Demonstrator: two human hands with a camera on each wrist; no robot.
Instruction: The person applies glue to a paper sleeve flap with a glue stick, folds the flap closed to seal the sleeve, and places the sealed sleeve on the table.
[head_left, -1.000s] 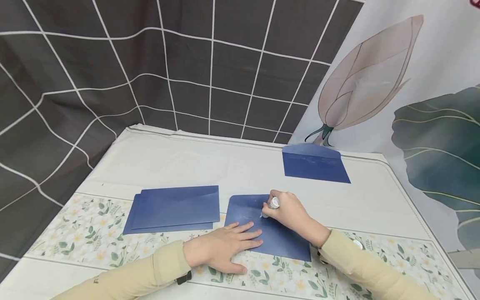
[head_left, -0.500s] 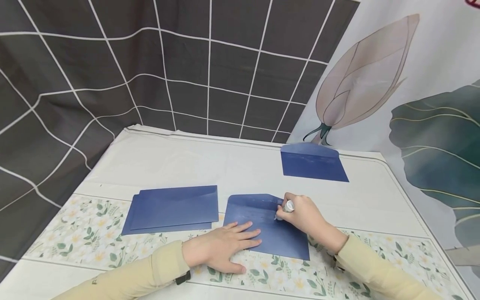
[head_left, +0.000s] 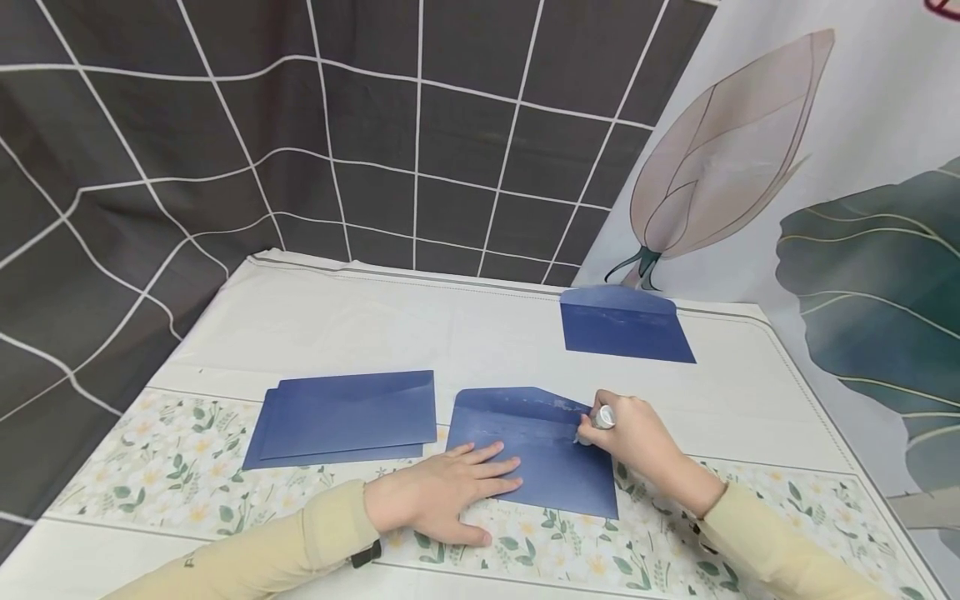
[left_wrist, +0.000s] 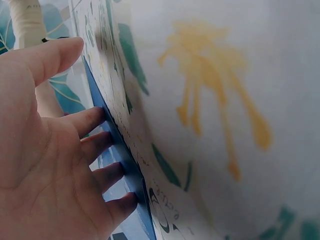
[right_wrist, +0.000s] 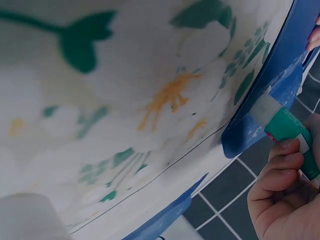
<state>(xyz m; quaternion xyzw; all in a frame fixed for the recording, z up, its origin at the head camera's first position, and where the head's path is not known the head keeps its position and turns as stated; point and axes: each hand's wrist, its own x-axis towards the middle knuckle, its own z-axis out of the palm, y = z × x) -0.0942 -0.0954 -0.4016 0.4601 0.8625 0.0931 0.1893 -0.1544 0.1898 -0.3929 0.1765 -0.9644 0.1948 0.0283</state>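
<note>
A dark blue envelope (head_left: pixel 558 475) lies with its flap spread out on the table, and whitish smears show on the flap. My left hand (head_left: pixel 450 492) rests on the envelope's left part, fingers spread; in the left wrist view those fingers (left_wrist: pixel 102 147) are straight against the blue paper (left_wrist: pixel 131 165). My right hand (head_left: pixel 637 433) grips a glue stick (head_left: pixel 605 417), tilted, its tip down near the right end of the flap fold. The right wrist view shows the glue stick's green barrel (right_wrist: pixel 290 132) held between thumb and curled fingers, its pale tip at the envelope.
Two overlapping blue envelopes (head_left: pixel 352 417) lie left of the working one. Another blue envelope (head_left: pixel 628 335), flap spread out, lies at the table's far right. A white cloth (head_left: pixel 360 325) with a flowered band covers the table. Dark checked curtain (head_left: pixel 465 150) hangs behind.
My right hand has slid the glue stick rightward along the envelope's fold, from near its middle to near its right end. The left hand has kept its place.
</note>
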